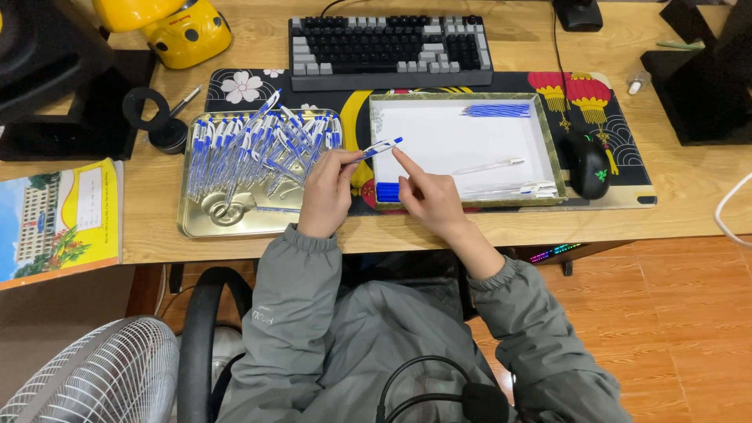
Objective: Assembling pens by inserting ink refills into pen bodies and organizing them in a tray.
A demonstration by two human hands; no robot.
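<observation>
The left hand (327, 190) pinches a blue-and-white pen (377, 148) by its near end, thumb and fingers closed on the barrel so the blue tip angles up to the right, over the left edge of the white tray (548, 133). Held at one end like this, the rest of the pen is left free. The right hand (429, 196) grasps nothing: its index finger is stretched out towards the pen's far end, very close to it, though whether it touches cannot be told, and the other fingers are loosely curled.

On the left of the counter (157, 204) a gold metal tray (188, 223) carries a loose heap of similar pens (258, 149), close by the left hand. In the white tray the parts lie sorted by kind: thin blue refills (496, 110) bunched at the far side, clear barrels (501, 176) along the near right, and small blue caps (388, 192) in the near left corner.

A keyboard (390, 47) sits beyond both trays and a black mouse (587, 163) just right of the white one
</observation>
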